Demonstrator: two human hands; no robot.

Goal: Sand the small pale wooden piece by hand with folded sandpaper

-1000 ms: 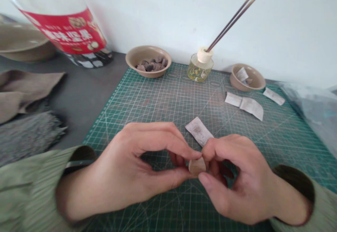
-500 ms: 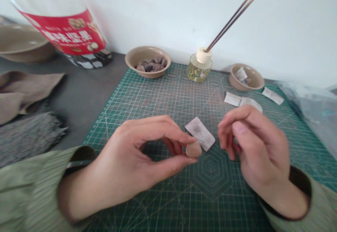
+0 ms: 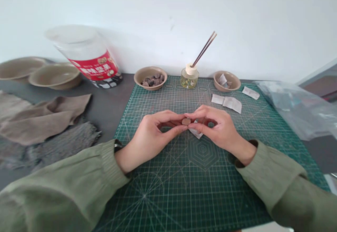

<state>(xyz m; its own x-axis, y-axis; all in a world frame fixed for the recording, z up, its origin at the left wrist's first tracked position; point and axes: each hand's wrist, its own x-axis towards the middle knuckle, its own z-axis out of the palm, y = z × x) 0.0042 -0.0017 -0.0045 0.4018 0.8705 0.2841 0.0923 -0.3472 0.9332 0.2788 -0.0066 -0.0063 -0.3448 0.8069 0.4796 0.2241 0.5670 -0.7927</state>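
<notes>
A small, brownish, stone-like piece (image 3: 186, 121) is pinched between both hands above the green cutting mat (image 3: 168, 197). My left hand (image 3: 155, 130) is closed, with thumb and forefinger on the piece's left side. From the right, my right hand (image 3: 217, 124) grips the same piece between thumb and forefinger, its fingertips meeting those of the left. Beneath the right fingers lies a small whitish paper slip (image 3: 196, 132), partly hidden by them. Farther back stands a tan bowl (image 3: 139, 81) of similar brownish pieces.
At the back are a reed diffuser (image 3: 189, 79) and a small bowl (image 3: 233, 88) with paper bits. More paper slips (image 3: 232, 104) lie right, beside a clear plastic bag (image 3: 300, 109). Left are cloths (image 3: 52, 119), two tan bowls (image 3: 52, 79) and a red-labelled jar (image 3: 97, 68).
My right hand has moved left and taken hold of the piece, which the left hand held alone before. The head view has pulled back, showing more of the table and both sleeves.
</notes>
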